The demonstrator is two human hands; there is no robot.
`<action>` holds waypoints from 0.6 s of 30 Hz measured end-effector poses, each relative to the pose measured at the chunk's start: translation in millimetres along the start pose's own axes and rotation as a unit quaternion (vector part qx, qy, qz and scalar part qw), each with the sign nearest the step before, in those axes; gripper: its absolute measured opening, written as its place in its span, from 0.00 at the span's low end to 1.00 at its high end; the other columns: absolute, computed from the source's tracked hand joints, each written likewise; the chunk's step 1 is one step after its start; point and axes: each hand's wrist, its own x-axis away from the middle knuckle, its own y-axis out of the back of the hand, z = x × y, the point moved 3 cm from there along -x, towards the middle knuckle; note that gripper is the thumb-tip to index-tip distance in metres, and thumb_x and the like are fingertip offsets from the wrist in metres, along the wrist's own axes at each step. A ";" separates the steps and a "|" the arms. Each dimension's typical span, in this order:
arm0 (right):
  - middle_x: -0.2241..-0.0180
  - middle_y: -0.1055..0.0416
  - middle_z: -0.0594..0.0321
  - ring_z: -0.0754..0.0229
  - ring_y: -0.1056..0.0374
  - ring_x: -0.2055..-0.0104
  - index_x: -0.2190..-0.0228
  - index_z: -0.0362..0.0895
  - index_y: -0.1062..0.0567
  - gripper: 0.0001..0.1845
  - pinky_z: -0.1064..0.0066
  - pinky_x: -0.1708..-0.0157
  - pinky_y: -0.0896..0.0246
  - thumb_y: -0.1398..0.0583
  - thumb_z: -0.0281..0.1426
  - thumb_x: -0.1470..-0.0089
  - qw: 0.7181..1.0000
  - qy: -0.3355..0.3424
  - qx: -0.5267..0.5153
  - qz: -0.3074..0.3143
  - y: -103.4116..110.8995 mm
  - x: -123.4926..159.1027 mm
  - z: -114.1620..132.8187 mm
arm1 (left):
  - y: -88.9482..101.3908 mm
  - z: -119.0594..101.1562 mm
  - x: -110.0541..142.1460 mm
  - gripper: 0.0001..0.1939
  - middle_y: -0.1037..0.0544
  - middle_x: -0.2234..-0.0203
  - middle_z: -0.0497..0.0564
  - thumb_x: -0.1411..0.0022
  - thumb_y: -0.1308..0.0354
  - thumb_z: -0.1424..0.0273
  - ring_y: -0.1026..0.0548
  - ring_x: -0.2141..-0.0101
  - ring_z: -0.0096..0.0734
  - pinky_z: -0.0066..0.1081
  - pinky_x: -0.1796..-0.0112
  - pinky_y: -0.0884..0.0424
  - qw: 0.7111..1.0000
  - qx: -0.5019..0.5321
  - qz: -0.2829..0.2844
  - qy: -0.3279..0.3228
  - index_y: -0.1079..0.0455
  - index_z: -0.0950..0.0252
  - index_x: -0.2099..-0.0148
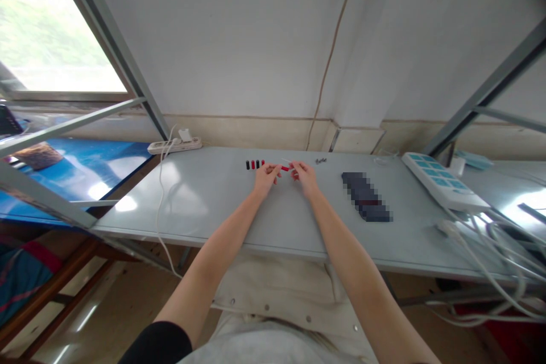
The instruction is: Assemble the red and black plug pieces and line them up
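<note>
Above the desk, my left hand (267,175) pinches a small red cylinder (285,168) by its left end. My right hand (302,173) is closed at the cylinder's right end, its fingertips pressed together. What those fingertips grip is too small to make out. A thin pale strip shows just above the red cylinder, between the hands. Beside my left hand, several small black and red cylinders (253,165) stand upright in a row, partly covered by the hand. To the right of my right hand lies a cluster of tiny dark pieces (321,161).
A pixelated dark object (365,196) lies on the grey desk (281,227) to the right. Farther right is a large white and blue power strip (443,179) with tangled cables (490,250). A white power strip (174,145) sits at the back left, its cord (160,199) hanging over the front edge.
</note>
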 end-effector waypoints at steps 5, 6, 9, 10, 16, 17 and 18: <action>0.78 0.32 0.64 0.66 0.40 0.77 0.73 0.43 0.28 0.19 0.74 0.79 0.46 0.42 0.46 0.62 0.995 0.005 0.056 0.082 -7.4 3.9 -1.4 | -0.4 4.7 -1.9 0.17 0.31 0.83 0.45 0.52 0.44 0.58 0.40 0.88 0.16 0.22 0.85 0.44 1.000 0.002 0.003 -0.019 0.34 0.69 0.70; 0.78 0.32 0.64 0.66 0.40 0.77 0.73 0.43 0.28 0.19 0.74 0.79 0.46 0.42 0.45 0.62 0.994 0.006 0.063 0.093 -7.9 4.6 -2.1 | 0.3 5.0 -2.2 0.16 0.30 0.83 0.46 0.51 0.44 0.58 0.40 0.88 0.16 0.22 0.85 0.44 1.000 0.002 0.001 -0.021 0.34 0.69 0.70; 0.77 0.31 0.64 0.66 0.41 0.78 0.73 0.43 0.27 0.18 0.74 0.79 0.47 0.41 0.44 0.62 0.990 0.016 0.088 0.113 -8.3 6.0 -3.2 | 2.3 4.7 -2.8 0.15 0.30 0.83 0.46 0.51 0.45 0.59 0.40 0.87 0.17 0.22 0.84 0.43 0.999 -0.008 -0.008 -0.031 0.34 0.69 0.71; 0.77 0.30 0.64 0.67 0.41 0.78 0.73 0.43 0.27 0.18 0.74 0.79 0.47 0.41 0.44 0.62 0.988 0.021 0.100 0.117 -8.1 6.2 -3.2 | 2.7 4.4 -2.7 0.15 0.30 0.83 0.46 0.50 0.45 0.59 0.40 0.87 0.17 0.22 0.84 0.43 0.999 -0.017 -0.009 -0.035 0.34 0.69 0.71; 0.75 0.28 0.63 0.67 0.40 0.77 0.73 0.42 0.27 0.15 0.72 0.74 0.44 0.42 0.41 0.58 0.973 0.070 0.161 0.149 -7.3 0.9 -7.5 | 2.1 4.3 -2.5 0.18 0.29 0.82 0.47 0.49 0.48 0.56 0.39 0.87 0.17 0.21 0.85 0.43 0.993 -0.103 0.020 -0.058 0.32 0.69 0.70; 0.74 0.28 0.62 0.66 0.39 0.76 0.73 0.42 0.27 0.15 0.72 0.72 0.43 0.43 0.40 0.58 0.970 0.076 0.162 0.163 -7.5 -0.3 -8.9 | 1.7 4.9 -2.6 0.19 0.29 0.81 0.47 0.49 0.48 0.56 0.39 0.87 0.17 0.21 0.85 0.43 0.991 -0.113 0.026 -0.061 0.32 0.69 0.70; 0.74 0.28 0.61 0.66 0.38 0.75 0.73 0.42 0.27 0.14 0.72 0.71 0.43 0.43 0.40 0.58 0.968 0.081 0.163 0.174 -7.5 -1.3 -10.1 | 1.4 5.5 -2.8 0.19 0.29 0.81 0.47 0.48 0.49 0.55 0.39 0.87 0.17 0.22 0.85 0.43 0.990 -0.120 0.031 -0.065 0.33 0.69 0.70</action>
